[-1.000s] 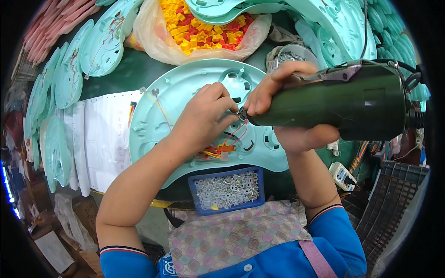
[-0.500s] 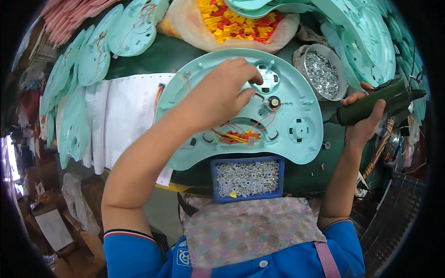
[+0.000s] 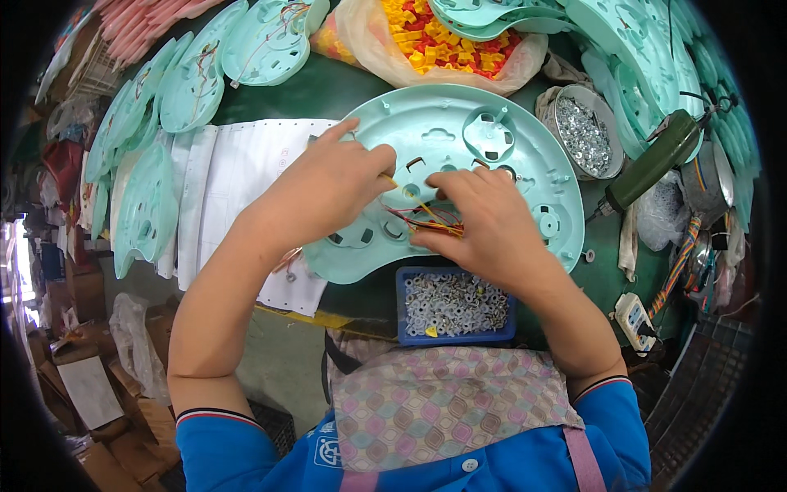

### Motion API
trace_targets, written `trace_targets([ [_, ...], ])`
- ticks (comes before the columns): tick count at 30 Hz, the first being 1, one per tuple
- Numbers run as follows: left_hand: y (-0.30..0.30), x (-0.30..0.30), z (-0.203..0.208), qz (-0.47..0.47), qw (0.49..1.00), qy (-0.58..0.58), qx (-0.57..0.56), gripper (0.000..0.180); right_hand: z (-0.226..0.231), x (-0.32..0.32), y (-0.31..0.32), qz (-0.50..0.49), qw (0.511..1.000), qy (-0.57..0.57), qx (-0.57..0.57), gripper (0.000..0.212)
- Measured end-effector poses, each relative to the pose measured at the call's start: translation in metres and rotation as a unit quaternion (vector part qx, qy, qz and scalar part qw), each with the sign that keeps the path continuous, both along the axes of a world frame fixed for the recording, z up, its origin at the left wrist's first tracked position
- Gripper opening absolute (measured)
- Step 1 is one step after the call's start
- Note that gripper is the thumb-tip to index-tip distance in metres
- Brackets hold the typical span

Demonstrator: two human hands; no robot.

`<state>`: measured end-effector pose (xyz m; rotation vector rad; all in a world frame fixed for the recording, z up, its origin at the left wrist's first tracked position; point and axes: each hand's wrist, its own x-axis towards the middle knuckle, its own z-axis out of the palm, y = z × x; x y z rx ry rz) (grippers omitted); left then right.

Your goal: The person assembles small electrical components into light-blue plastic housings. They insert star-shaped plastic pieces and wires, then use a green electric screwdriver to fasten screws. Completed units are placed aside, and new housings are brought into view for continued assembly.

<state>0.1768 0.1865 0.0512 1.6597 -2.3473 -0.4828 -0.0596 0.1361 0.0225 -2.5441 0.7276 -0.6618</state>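
Observation:
A mint-green plastic shell [image 3: 443, 107] lies with its hollow inside facing up in front of me. Over its left part is my left hand [image 3: 340, 184], index finger extended toward the rim, the other fingertips closed at the end of a yellow wire. My right hand [image 3: 488, 221] is closed with thumb and fingers about a bundle of red and yellow wires [image 3: 434, 223] in the shell's middle. That hand mostly covers the round black part beside it. A dark green power screwdriver [image 3: 656, 160] hangs tilted at the right, its tip close to the shell's edge, with no hand on it.
A blue tray [image 3: 455, 307] of small washer-like parts stands at the near edge. Behind are a bag [image 3: 525, 70] of yellow and red pieces and a bowl [image 3: 584, 131] of metal parts. White sheets [image 3: 238, 176] and more shells [image 3: 147, 209] lie left. A power strip [image 3: 634, 320] is at right.
My right hand has let go of the screwdriver and moved left onto the wires. My left hand has moved left and down from the shell's upper middle to the yellow wire.

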Motion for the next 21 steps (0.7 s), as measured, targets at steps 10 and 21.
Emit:
trace_targets([
  [10, 0.019, 0.006, -0.01, 0.014, 0.989, -0.065, -0.132, 0.021, -0.015, 0.016, 0.013, -0.091, 0.983, -0.007, 0.16, 0.02],
  [21, 0.02, -0.031, -0.023, 0.205, 0.913, 0.312, 0.163, 0.032, -0.015, 0.008, 0.014, -0.007, 0.953, -0.147, 0.265, 0.027],
])
